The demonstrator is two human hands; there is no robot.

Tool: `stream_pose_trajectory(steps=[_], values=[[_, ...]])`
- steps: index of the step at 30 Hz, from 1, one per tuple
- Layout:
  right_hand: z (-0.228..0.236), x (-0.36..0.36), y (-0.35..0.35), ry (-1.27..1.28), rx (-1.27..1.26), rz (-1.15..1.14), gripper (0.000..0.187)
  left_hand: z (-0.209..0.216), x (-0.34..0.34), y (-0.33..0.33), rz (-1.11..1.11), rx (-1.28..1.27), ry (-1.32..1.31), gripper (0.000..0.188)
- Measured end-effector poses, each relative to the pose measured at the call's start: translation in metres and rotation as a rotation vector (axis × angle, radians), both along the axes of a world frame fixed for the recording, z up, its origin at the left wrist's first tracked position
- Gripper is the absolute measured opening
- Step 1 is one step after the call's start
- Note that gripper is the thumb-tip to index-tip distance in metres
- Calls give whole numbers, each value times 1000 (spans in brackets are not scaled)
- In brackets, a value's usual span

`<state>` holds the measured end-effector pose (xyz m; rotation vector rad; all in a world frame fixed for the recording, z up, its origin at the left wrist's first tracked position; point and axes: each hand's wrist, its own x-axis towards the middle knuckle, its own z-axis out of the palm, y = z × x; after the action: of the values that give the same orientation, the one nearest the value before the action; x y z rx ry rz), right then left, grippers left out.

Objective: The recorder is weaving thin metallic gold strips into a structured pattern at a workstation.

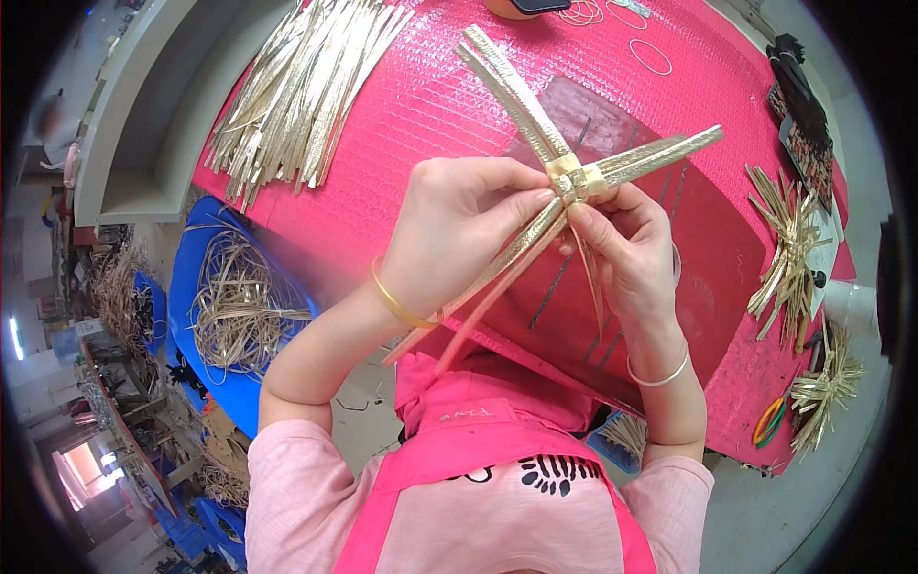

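Note:
Between my two hands, above the table, is a cross-shaped weave of flat gold strips (572,182), its long ends sticking out upward, to the right and down toward me. My left hand (483,206) pinches the left side of the crossing with thumb and forefinger. On the other side my right hand (626,239) grips the crossing, its thumb on the front and the other fingers partly hidden behind. Pale yellow bands show around the strips at the crossing. Under the weave lies a dark red board (669,316) with black lines.
A pile of loose gold strips (304,91) lies on the pink table cover (421,134) at far left. Beside the table, a blue tub (229,368) holds tangled strips. Gold bundles (792,244), scissors with coloured handles (768,421) and an elastic loop (651,56) are at the right and back.

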<state>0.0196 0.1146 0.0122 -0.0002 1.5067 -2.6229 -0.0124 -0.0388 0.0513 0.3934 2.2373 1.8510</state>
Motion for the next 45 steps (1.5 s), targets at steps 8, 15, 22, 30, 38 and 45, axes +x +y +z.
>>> stream_pose_trajectory(steps=[8,15,22,30,38,45], values=[[-5,-6,2,363,843,-325,16,-9,-7,5,-81,-422,449,19],[3,-8,-8,227,357,-297,8,-11,-13,5,-83,506,-532,10],[8,-9,14,59,137,-108,12,-15,-2,24,25,437,-338,13],[10,-16,29,12,575,85,17,-16,-17,5,-192,-315,329,11],[2,-19,26,-167,193,180,25,-21,-5,18,82,-298,541,7],[0,-18,23,-127,311,141,21,-20,-5,13,78,-284,413,9]])
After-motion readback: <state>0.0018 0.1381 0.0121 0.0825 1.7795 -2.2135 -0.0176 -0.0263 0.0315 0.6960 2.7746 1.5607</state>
